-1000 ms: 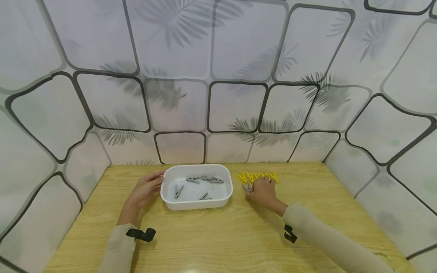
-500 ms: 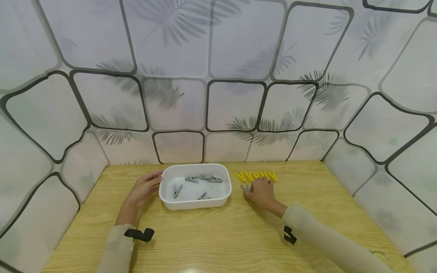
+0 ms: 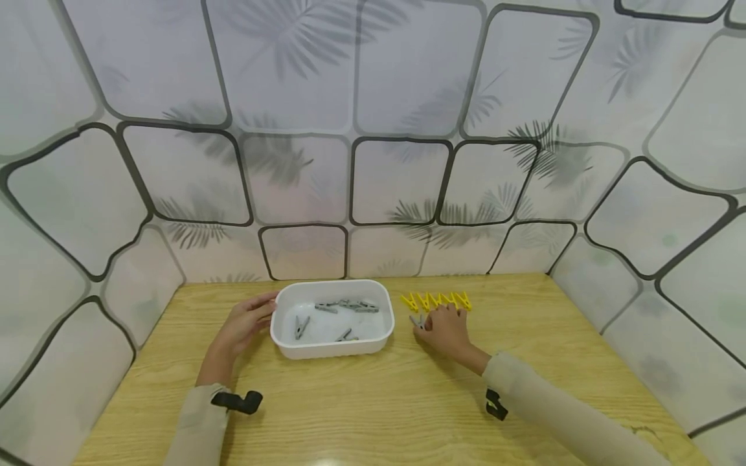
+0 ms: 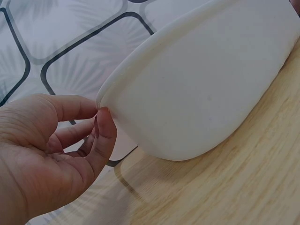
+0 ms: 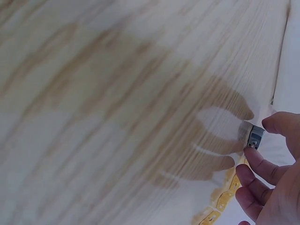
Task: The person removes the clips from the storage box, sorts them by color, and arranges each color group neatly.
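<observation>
My left hand (image 3: 241, 323) is at the left end of a white plastic tub (image 3: 332, 351). In the left wrist view, thumb and forefinger pinch the tub's rim (image 4: 119, 70). Several grey clothespins (image 3: 350, 304) lie inside the tub. To its right, my right hand (image 3: 445, 331) is low over the table, pinching another grey clothespin (image 3: 416, 321) between thumb and forefinger. The right wrist view shows the end of this grey clothespin (image 5: 254, 137) between the fingertips. Just behind that hand, yellow clothespins (image 3: 428, 301) stand in a row, partly hidden by the fingers.
The wooden table (image 3: 350, 414) carries everything. A patterned curtain-like wall (image 3: 402, 181) closes off the back and both sides. Each sleeve cuff bears a black strap-on mount, one on the left (image 3: 237, 401) and one on the right (image 3: 495, 404).
The grey clothespin in my right hand has tilted lower, close to the table. My left hand keeps its place at the tub. The head view has shifted slightly.
</observation>
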`<state>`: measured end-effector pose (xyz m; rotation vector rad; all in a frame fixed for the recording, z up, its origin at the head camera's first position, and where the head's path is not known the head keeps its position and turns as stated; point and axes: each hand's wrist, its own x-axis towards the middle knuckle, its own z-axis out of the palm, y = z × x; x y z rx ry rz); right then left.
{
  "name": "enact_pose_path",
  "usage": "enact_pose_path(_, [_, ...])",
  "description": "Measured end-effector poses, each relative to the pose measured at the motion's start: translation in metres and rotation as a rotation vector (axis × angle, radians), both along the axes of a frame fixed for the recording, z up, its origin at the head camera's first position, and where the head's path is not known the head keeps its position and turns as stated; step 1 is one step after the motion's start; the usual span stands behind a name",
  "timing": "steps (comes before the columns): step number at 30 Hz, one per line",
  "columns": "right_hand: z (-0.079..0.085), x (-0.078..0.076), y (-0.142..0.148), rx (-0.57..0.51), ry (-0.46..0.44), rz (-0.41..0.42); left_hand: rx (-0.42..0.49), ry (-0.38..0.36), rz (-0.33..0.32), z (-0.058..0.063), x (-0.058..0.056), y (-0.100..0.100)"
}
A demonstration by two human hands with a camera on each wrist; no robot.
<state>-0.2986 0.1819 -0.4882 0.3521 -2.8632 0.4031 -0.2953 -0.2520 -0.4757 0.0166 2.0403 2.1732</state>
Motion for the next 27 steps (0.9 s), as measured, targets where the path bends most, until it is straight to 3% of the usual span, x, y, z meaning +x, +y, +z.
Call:
enact_pose_path(17, [0.02, -0.002, -0.004, -0.063, -0.013, 0.003, -0.01, 0.006, 0.009, -0.001, 0.0, 0.0])
enact_pose_path(27, [0.051, -0.015, -0.018, -0.074, 0.075, 0.17, -0.03, 0.001, 0.002, -0.001, 0.001, -0.001])
